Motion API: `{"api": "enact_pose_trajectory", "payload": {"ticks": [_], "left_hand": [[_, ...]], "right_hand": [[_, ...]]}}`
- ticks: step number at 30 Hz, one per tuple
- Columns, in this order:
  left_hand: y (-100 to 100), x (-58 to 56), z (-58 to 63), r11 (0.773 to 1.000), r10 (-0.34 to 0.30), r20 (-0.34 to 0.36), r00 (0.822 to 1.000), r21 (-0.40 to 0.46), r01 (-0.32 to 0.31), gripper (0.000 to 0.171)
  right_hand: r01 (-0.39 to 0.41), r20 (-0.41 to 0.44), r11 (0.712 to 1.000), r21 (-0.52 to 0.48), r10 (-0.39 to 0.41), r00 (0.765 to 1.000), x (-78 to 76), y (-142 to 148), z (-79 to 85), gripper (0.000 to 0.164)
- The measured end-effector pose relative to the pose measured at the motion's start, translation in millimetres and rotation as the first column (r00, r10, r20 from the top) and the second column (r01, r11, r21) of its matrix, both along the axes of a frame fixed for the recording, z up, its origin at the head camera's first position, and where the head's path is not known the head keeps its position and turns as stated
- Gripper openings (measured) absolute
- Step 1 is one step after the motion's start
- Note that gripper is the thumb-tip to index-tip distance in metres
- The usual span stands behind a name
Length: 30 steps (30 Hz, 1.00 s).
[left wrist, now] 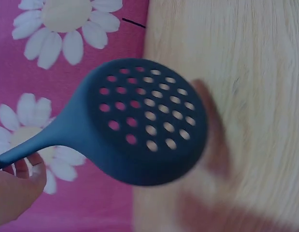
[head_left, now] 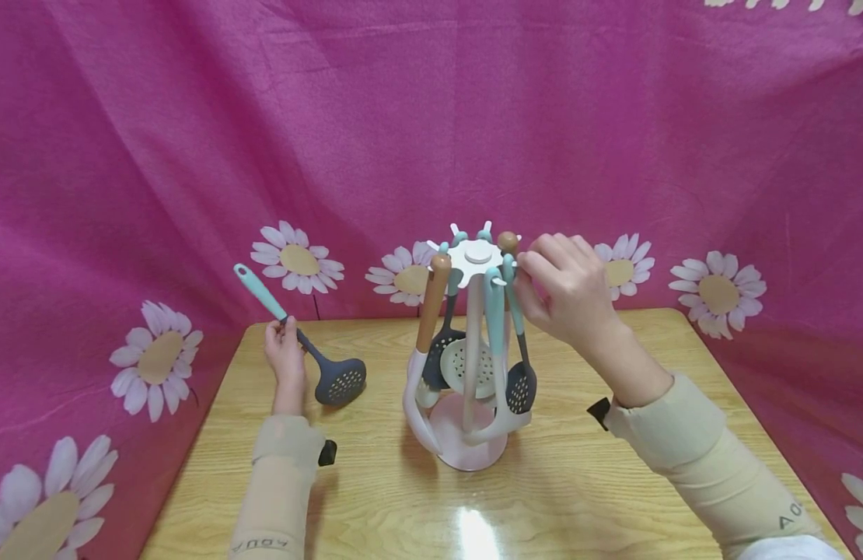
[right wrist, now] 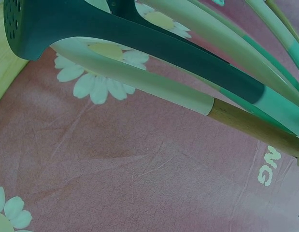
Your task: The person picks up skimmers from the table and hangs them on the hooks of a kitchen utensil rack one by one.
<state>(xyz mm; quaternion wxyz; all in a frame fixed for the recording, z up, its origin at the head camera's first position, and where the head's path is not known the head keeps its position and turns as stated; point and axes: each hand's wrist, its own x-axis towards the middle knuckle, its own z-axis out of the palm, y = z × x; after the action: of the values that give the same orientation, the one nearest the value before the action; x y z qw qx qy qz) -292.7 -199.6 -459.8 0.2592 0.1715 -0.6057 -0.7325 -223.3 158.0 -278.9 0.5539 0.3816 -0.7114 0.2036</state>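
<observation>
My left hand (head_left: 286, 350) grips a skimmer (head_left: 341, 381) by its dark shaft, left of the utensil stand. Its mint handle slants up and back; the perforated dark head hangs over the table and fills much of the left wrist view. At the right side of the white rotating-style stand top (head_left: 476, 257), my right hand (head_left: 567, 288) has curled fingers at the upper end of another skimmer's mint handle. That second skimmer (head_left: 521, 387) hangs with its dark perforated head low. In the right wrist view its shaft (right wrist: 168, 55) shows, but the hand is outside the picture.
Several utensils hang round the stand, among them a wooden-handled white one (head_left: 431, 307) and a pale perforated one (head_left: 466, 365). The pink round base (head_left: 473, 455) rests on the wooden table (head_left: 375, 505). A magenta flowered cloth (head_left: 403, 140) surrounds the table's back and sides.
</observation>
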Motion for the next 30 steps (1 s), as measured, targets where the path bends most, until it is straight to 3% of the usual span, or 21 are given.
{"api": "enact_pose_trajectory", "payload": {"ticks": [5, 12, 18, 22, 30], "left_hand": [[3.4, 9.6, 18.0, 0.97, -0.095, -0.001, 0.995, -0.227, 0.092, 0.012], [6.7, 19.1, 33.1, 0.86, -0.21, 0.069, 0.975, -0.462, 0.218, 0.026], [13.1, 33.1, 54.7, 0.782, -0.327, 0.073, 0.942, -0.539, 0.313, 0.022], [17.2, 45.4, 68.6, 0.736, -0.405, 0.068, 0.912, -0.567, 0.369, 0.02], [24.7, 70.6, 93.4, 0.622, -0.529, 0.066, 0.846, -0.648, 0.44, 0.018]], "right_hand": [[0.001, -0.004, 1.0, -0.002, -0.001, 1.0, -0.3, -0.4, 0.0, 0.015], [-0.003, -0.001, 1.0, -0.005, 0.003, 1.0, -0.7, -0.5, -0.5, 0.015], [-0.003, -0.001, 1.0, -0.003, 0.003, 1.0, -0.8, -0.7, -0.2, 0.015], [-0.003, -0.002, 1.0, -0.001, 0.003, 1.0, -0.9, -1.1, 0.1, 0.015], [0.001, -0.01, 1.0, -0.009, -0.001, 1.0, -0.8, -1.5, -0.7, 0.015]]}}
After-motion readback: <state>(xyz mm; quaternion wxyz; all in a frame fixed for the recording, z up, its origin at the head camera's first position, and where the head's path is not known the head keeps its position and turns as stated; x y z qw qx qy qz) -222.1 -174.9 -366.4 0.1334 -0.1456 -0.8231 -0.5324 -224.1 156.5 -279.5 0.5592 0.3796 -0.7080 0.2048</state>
